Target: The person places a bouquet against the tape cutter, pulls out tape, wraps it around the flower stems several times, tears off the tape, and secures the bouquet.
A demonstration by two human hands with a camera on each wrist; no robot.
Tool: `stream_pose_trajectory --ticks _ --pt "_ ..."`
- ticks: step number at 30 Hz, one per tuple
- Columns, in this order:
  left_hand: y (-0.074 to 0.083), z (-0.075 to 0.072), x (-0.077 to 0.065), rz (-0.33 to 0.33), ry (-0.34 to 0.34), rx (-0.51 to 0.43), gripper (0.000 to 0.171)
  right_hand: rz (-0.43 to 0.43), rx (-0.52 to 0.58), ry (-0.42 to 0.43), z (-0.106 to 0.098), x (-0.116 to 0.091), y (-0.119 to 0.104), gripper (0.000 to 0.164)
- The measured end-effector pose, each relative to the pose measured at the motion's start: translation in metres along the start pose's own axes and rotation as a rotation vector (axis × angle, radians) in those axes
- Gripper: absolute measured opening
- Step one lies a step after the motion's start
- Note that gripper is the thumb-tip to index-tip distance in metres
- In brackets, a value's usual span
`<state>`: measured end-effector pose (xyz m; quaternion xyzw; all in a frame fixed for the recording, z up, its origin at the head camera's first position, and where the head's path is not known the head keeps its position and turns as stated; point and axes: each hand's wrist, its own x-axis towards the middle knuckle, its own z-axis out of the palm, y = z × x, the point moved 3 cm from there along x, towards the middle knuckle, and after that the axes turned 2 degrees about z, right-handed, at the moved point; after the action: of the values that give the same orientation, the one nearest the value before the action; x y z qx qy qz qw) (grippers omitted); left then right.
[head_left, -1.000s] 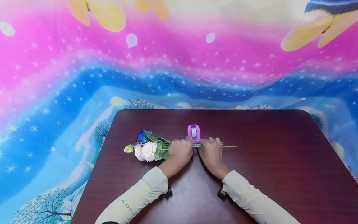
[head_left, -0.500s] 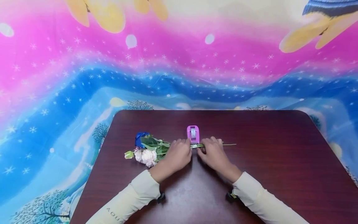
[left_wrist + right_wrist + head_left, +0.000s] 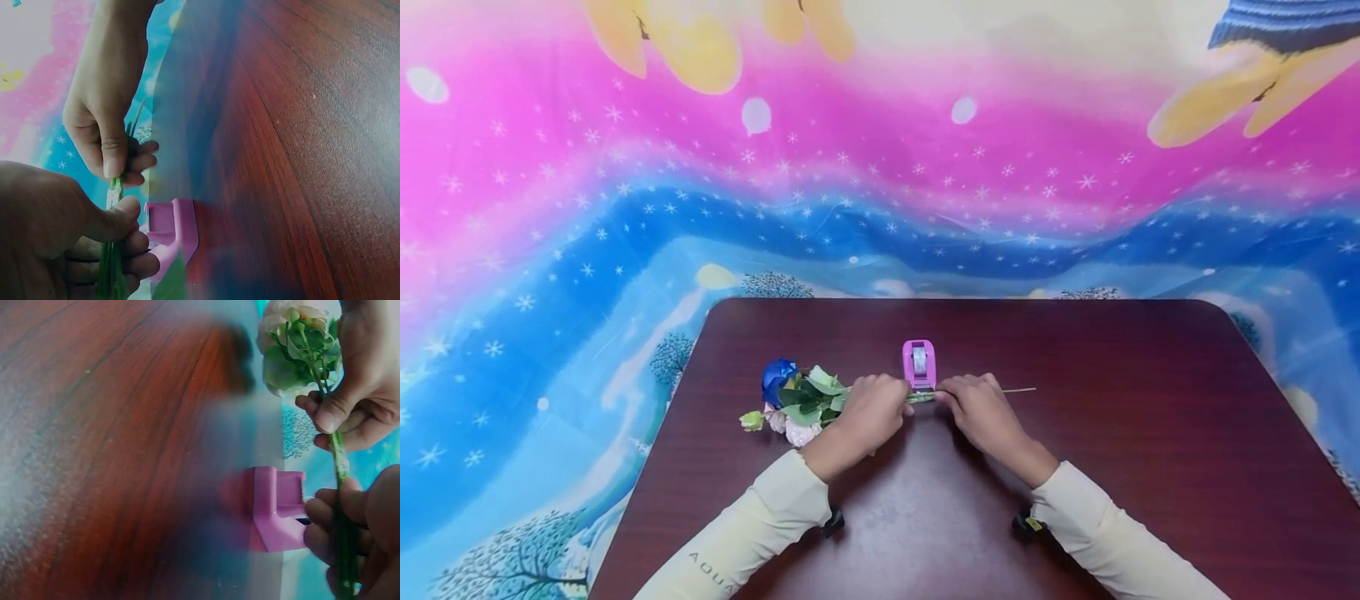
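Observation:
My left hand pinches the green stems of a small bouquet close below its leaves. Farther along the same stems, my right hand pinches them between thumb and fingers. A strip of clear tape shows on the stems between both hands. To the left of my left hand lie the flower heads: a blue rose, pale pink blooms and a greenish bud. Just behind the stems stands a pink tape dispenser with a serrated cutter; in the head view the stems pass at its front end.
The dark red-brown wooden table has rounded far corners. Behind it hangs a pink and blue cloth with snowflakes and trees. One long stem end sticks out to the right past my right hand.
The bouquet has turned about its stems: the pale blooms have dropped lower, and more leaves and the blue rose face up. My right wrist has swung out to the right, the fingers staying on the stems.

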<state>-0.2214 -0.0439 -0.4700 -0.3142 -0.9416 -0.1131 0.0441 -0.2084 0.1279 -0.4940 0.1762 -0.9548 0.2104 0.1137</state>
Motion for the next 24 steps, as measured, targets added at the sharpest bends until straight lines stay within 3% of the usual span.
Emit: stream_pose_trajectory --ticks 5,12,16,19,24 --pt "-0.0012 0.0016 0.0020 0.031 0.005 0.013 0.015 -0.058 0.005 0.129 -0.0003 -0.0005 0.0026 0.009" --pt "-0.0046 0.0024 0.0046 0.027 -0.094 -0.069 0.009 -0.101 0.016 0.249 0.0051 -0.0016 0.0057 0.006" --pt "-0.0046 0.0024 0.0036 0.037 -0.077 -0.034 0.013 -0.142 0.044 0.303 0.0076 -0.0020 0.0075 0.009" --pt "-0.0036 0.0028 0.0014 0.052 -0.037 0.021 0.016 -0.130 0.046 0.265 0.0077 -0.0013 0.0075 0.008" --pt "-0.0013 0.0017 -0.0029 0.110 0.040 0.173 0.014 -0.037 0.043 0.041 0.0043 0.0042 0.0053 0.012"
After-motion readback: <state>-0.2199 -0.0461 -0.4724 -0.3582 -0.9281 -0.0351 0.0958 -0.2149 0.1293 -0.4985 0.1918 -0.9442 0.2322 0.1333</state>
